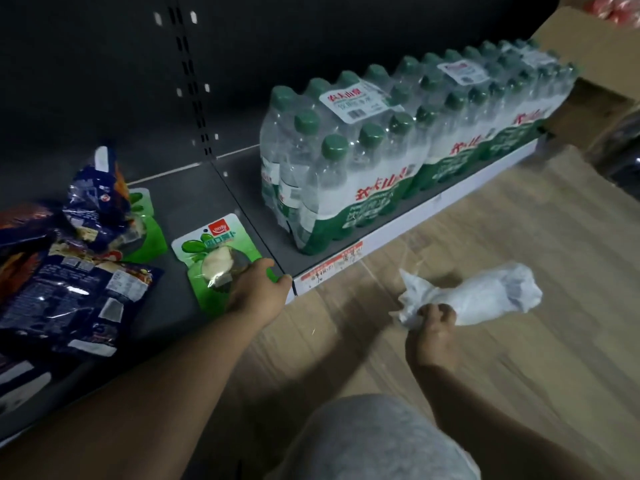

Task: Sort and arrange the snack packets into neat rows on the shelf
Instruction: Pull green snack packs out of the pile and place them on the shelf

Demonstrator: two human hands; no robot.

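A green snack packet (211, 252) lies flat on the dark low shelf (194, 199), near its front edge. My left hand (258, 289) rests on the packet's lower right corner, fingers closed on it. Dark blue snack packets (69, 292) lie in a loose pile at the left of the shelf, one blue packet (95, 199) standing up behind them. Another green packet (147, 230) lies partly under that pile. My right hand (434, 327) hovers over the floor, gripping a crumpled white plastic bag (481, 296).
Shrink-wrapped packs of green-capped water bottles (346, 157) fill the shelf's right section, beyond a divider line. A price label strip (329, 268) runs along the shelf front. Wooden floor (519, 358) lies at the right, a cardboard box (588, 46) at top right, my grey-clad knee (374, 441) below.
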